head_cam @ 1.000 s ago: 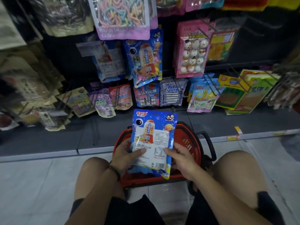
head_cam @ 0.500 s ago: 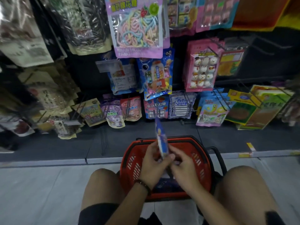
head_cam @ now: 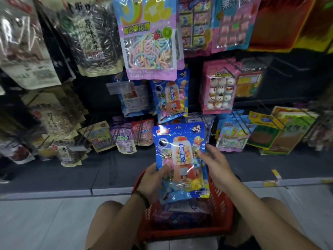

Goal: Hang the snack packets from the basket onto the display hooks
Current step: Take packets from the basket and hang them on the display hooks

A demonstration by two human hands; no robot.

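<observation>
Both hands are holding the blue packet (head_cam: 180, 159) upright just above the far rim of the red basket (head_cam: 221, 210), pic side facing me, w/ the display right behind it. Left hand (head_cam: 153, 179) is gripping the lower left edge, thumb on the front. Right hand (head_cam: 214, 163) is sitting against the right edge w/ fingers fairly loose, tbh can't tell if it's pinching or just touching.

Imo this step is lining it up for the hang. The matching packet (head_cam: 171, 100) is hanging straight ahead, just past the held one, so that's prob the target. Its top is tucked behind the big purple packet (head_cam: 149, 42), so the hook isn't showing. I'd be sliding the grip up near the top edge, keeping the packet flat and front-out, then feeding the hole on from the hook's tip.

Vs half a sec ago: it was turned edge-on and sitting lower over the basket. Now it's facing front-on and lifted.
</observation>
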